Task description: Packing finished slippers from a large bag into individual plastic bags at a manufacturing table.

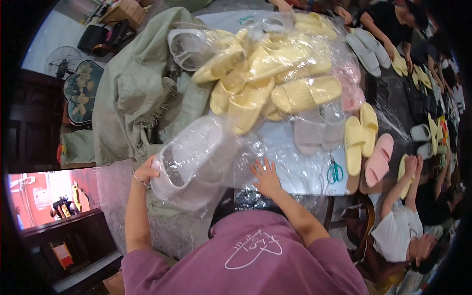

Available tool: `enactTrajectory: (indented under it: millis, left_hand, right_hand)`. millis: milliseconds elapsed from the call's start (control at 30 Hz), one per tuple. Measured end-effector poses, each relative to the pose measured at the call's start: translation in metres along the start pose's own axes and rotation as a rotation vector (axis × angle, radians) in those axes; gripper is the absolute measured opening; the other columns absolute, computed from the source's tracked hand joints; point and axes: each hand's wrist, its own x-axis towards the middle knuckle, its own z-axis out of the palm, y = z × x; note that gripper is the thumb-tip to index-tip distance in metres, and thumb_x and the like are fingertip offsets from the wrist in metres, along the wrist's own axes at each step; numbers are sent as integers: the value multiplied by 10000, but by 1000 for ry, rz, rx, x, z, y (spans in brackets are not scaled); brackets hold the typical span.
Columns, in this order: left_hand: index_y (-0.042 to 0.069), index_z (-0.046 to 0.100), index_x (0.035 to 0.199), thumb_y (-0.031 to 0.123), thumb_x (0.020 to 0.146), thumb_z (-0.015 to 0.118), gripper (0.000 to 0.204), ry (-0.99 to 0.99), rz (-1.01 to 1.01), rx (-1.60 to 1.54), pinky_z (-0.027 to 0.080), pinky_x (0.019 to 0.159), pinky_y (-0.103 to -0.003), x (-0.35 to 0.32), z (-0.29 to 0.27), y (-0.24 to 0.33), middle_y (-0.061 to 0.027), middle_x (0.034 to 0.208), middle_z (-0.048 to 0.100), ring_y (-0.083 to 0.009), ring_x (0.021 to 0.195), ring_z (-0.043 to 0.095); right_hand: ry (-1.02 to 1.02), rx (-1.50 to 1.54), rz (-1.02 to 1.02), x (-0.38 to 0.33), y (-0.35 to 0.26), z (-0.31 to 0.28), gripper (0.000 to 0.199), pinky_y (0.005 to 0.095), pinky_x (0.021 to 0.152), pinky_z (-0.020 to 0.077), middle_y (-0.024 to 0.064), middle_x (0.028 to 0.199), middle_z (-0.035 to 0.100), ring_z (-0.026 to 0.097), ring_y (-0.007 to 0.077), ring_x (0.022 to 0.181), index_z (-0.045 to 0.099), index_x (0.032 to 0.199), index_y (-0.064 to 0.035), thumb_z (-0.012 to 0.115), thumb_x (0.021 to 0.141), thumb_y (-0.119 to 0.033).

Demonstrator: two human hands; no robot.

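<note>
My left hand [147, 171] is closed on the edge of a clear plastic bag holding white slippers [189, 155], lifted over the table's near edge. The thumb presses on the bag from the side. My right hand [268, 179] is open, fingers spread, beside the loose clear plastic [250, 152] at the bag's other end; whether it touches the film I cannot tell. Beyond them, yellow slippers [250, 103] in clear bags lie heaped on the white tabletop [275, 135]. Bagged grey slippers [319, 130] lie to the right of the heap.
Green-handled scissors [335, 172] lie near the table's right edge. Loose yellow slippers [353, 145] and a pink slipper [378, 160] sit farther right. A large green woven sack [132, 93] bulges on the left. Several people work along the right side; a floral-backed chair [81, 93] stands far left.
</note>
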Motion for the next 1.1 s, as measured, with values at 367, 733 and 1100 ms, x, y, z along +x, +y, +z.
enactTrajectory:
  millis: [367,733,1100]
  left_hand:
    - [-11,561,1156,152,625,841,622,-111,77,670,468,836,-284,198,-47,-36,-92,1058,631,-119,953,575]
    - [8,578,925,225,910,474,241,-73,1303,445,397,928,-341,16,149,2,-114,929,625,-222,996,555]
    - [23,565,890,225,879,503,211,156,1443,192,402,909,-340,-89,134,-117,-109,924,614,-211,987,549]
  right_hand:
    - [181,108,-108,41,2,-20,449,480,937,331,175,1171,554,398,395,1208,603,1096,-7,664,771,-310]
    - [-36,-14,-29,23,-8,-68,298,429,733,429,152,709,614,589,333,742,599,691,-41,598,832,-303]
    - [143,-89,-61,-23,-47,-41,282,416,796,425,121,879,624,560,306,885,601,948,-37,629,823,-288]
